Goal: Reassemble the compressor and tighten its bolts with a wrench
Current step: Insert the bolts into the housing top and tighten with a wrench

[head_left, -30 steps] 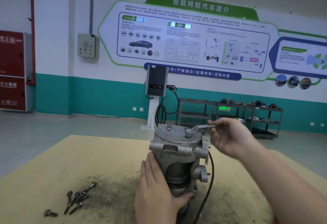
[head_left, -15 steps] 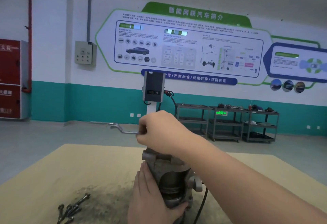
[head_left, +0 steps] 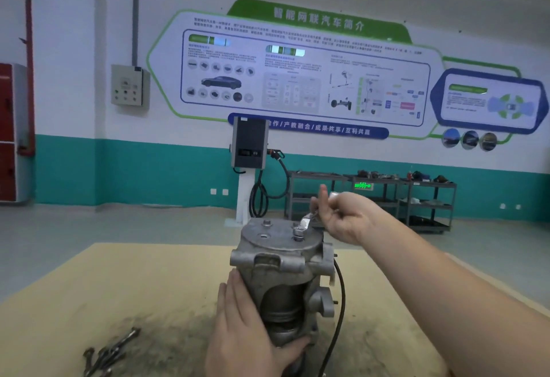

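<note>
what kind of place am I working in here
Probably an automotive training workshop: a wall poster showing cars and vehicle parts, an EV charging unit on a stand, and metal shelving carts against the wall.

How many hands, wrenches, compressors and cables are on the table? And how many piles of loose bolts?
Hands: 2 (left hand, right hand)
Wrench: 1
Compressor: 1
Black cable: 1
Pile of loose bolts: 1 (too blurred to count each bolt)
Total: 6
</note>
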The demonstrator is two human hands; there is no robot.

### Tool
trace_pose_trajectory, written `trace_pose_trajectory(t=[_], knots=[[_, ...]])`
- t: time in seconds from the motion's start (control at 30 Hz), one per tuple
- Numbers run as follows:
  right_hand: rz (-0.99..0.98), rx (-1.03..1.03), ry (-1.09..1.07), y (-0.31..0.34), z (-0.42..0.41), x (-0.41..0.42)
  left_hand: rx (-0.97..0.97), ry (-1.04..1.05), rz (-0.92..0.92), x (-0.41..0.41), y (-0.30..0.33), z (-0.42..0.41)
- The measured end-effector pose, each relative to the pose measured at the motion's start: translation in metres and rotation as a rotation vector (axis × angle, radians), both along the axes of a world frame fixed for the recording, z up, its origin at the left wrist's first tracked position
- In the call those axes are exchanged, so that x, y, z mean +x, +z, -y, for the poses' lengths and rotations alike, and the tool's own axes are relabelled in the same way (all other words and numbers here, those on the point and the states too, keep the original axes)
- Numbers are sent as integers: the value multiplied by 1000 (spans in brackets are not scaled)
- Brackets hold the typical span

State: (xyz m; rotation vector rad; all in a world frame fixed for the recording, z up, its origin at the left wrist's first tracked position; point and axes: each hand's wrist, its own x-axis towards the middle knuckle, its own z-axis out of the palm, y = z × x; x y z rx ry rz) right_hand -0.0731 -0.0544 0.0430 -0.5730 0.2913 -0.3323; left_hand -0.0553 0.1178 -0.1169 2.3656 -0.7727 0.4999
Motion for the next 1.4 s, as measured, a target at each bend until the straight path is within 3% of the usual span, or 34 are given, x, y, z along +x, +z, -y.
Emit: trace_pose_trajectory(t=[0.07,0.23,0.3,0.43,0.57,0.6,0.7,0.77,0.83,0.87,0.97,1.1,1.17,1.3,1.4], knots=[[50,-15,-42,-13,-3,-21,-31,-25,-25,-3,6,4],[321,-293,-126,-57,-32,-76,-40,31,-17,-3,2,7],[372,-568,-292,-69,-50,-85,-48,29,-10,-4,0,8],[358,-1367,-510,-61,-78,-86,-82,28,-22,-5,0,10],[200,-2023,-321,-22,-98,-54,-51,67,-19,-12,9,5],[141,-2142,-285,-13,-103,-41,-122,64,-26,-13,7,6],[-81,-2321,-145,14,-112,4,-252,30,-52,-10,2,7],[-275,-2257,29,28,-104,31,-233,51,-64,-11,5,5],[-419,-1987,146,37,-87,52,-163,78,-57,-13,11,4],[-459,-1768,187,39,-76,58,-109,77,-34,-14,11,3],[-529,-1010,236,37,-39,57,-205,28,-10,-11,4,2],[-289,-233,49,24,5,28,-107,42,-22,-10,8,0],[-185,-99,-10,13,8,8,-88,47,-31,-12,9,4],[49,-56,-134,-17,-15,-35,-26,100,-9,-13,6,3],[232,-214,-349,-42,-44,-61,-4,117,-11,-14,4,4]])
